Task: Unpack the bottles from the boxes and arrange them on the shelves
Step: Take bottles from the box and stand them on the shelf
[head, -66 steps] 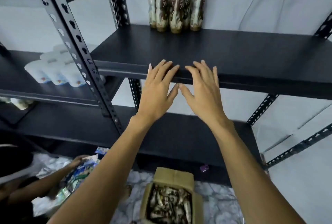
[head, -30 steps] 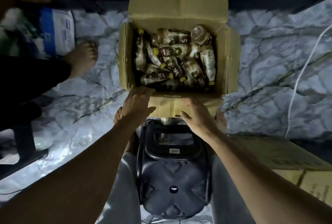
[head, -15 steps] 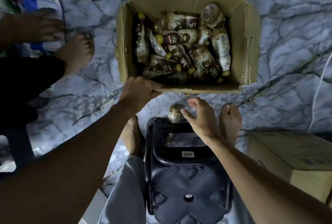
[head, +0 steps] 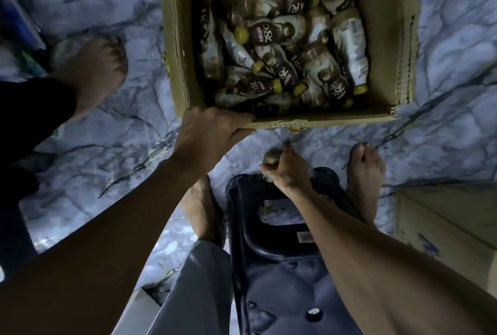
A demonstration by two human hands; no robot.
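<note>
Item 1: cardboard box (head: 391, 38), flaps open, on the marble-patterned floor (head: 107, 162), far centre of the scene.

Item 2: bottles (head: 285, 49) inside the box, brown-and-cream labels, yellow caps, all but 1 lying on their sides in a loose heap.
- 1 in the middle: long axis left to right, cap pointing left.
- 1 along the right wall: long axis far to near, cap pointing near.
- Several in the near half: slanted, caps pointing near-right.
- 1 in the far right corner: on end, base toward the camera.

Item 3: single bottle (head: 269, 159) outside the box, on the floor between the box's near wall and the dark plastic stool (head: 282, 275). Its top points up at the camera; the body is hidden.

Left hand (head: 212, 134): fingers curled over the box's near rim at its left corner, thumb on the outer face, clamped on the cardboard.

Right hand (head: 289, 170): fingers closed round the top of the single bottle.

Other: wearer's 2 bare feet either side of the stool; another person's bare foot (head: 91, 71) far left; second box (head: 446, 224) near right.
</note>
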